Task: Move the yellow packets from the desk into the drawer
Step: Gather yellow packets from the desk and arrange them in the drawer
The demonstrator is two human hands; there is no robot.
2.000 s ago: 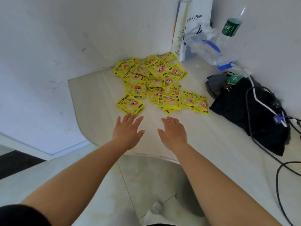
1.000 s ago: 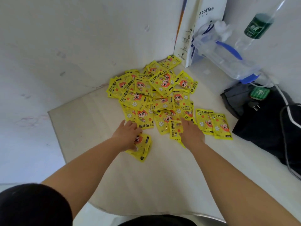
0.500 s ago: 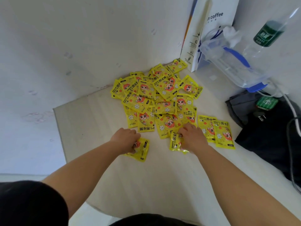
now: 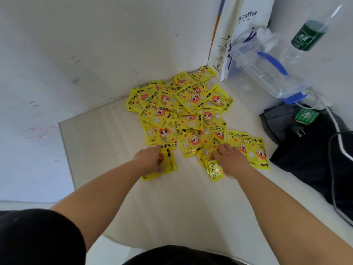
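While hands [image 4: 150, 159] [image 4: 232, 159] clutch yellow packets [image 4: 183, 111], coffee bag [image 4: 246, 35] cropped

Pale wood-grain surface [image 4: 172, 207] shoved into a corner up around 1 o'clock. The 10 o'clock wall [image 4: 76, 44] is white and pretty scuffed, with grey marks plus a pinkish smudge low at 9 o'clock. The 2 o'clock wall [image 4: 342, 73] is plain white. Light grey floor [image 4: 26, 204] peeks out at 8 o'clock. Light's soft and even.
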